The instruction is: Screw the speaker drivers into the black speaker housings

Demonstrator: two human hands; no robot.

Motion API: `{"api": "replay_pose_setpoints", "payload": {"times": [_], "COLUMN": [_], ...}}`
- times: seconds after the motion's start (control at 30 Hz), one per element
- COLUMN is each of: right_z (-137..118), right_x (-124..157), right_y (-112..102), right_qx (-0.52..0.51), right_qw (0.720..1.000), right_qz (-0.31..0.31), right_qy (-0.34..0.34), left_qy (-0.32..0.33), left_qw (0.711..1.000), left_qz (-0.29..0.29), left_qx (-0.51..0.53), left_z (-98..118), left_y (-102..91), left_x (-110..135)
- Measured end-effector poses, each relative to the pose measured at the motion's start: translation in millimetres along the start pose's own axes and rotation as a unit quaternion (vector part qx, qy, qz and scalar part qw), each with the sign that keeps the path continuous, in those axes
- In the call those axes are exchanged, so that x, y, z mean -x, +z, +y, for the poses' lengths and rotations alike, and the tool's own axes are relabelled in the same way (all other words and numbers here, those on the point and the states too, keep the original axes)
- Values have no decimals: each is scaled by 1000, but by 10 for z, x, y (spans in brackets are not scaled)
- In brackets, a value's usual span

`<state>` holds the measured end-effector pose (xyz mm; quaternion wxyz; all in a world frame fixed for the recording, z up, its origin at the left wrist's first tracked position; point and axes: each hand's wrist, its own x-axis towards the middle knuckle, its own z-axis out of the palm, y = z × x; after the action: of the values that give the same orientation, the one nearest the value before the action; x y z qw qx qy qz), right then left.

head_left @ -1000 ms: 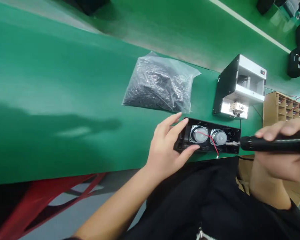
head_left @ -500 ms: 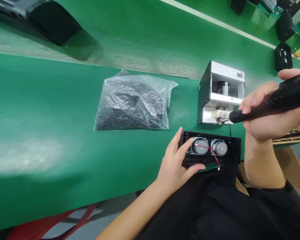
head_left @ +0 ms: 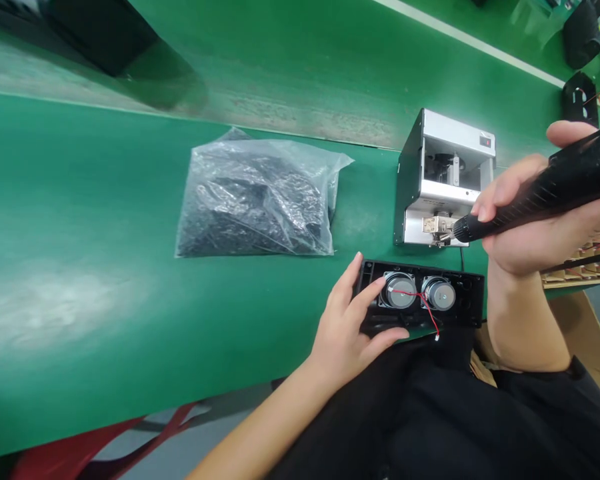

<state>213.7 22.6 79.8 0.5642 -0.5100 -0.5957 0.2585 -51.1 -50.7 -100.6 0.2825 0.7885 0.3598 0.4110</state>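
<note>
Head cam: left hand (head_left: 340,337) on the left end of the case (head_left: 474,287), fingers spread, index tip at the left speaker (head_left: 401,295), thumb along the near edge. How hard it presses, can't tell.

Right hand (head_left: 525,233) wrapped round the driver (head_left: 560,183), fingers closed on the black barrel. Driver tilted, nose down-left, at the metal block (head_left: 436,225) on the front of the machine (head_left: 457,125). Whether the bit actually touches the block, can't tell.

Case lies open side up on the green bench (head_left: 105,293), at the near edge, in front of the machine and against or just off the person's black shirt (head_left: 420,407). Two speakers inside, side by side; the right speaker (head_left: 441,295) is a bit clear of the left hand. Red wire (head_left: 431,315) runs across both, white plug (head_left: 437,337) hanging past the near edge of the case.

Bag (head_left: 260,203), clear plastic with dark contents, flat on the bench left of the machine. Thin black cable (head_left: 463,259) between machine and case.
</note>
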Motion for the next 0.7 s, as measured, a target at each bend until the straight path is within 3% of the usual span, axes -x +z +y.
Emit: {"api": "replay_pose_setpoints", "payload": {"times": [0.17,0.27,0.33,0.47,0.57,0.7], "right_z": [-24,-63,-154,-393,-407,-99], "right_x": [74,62,60,154,275,367], "right_y": [196,287,300,312,415,588], "right_qx": [-2,-29,-82,-190,-209,-235], "right_qw": [1000,994,989,978,977,970], "right_qz": [11,93,124,53,26,-54], "right_qy": [-21,-48,-25,65,37,-24], "left_qy": [5,0,-1,8,36,56], "left_qw": [1000,1000,1000,1000,999,998], "left_qz": [-3,-3,0,18,28,41], "left_qx": [0,-1,2,0,-11,-11], "left_z": [-9,-7,1,24,39,57], "left_y": [-2,3,10,33,49,62], "left_x": [-1,-2,3,21,18,-15]}}
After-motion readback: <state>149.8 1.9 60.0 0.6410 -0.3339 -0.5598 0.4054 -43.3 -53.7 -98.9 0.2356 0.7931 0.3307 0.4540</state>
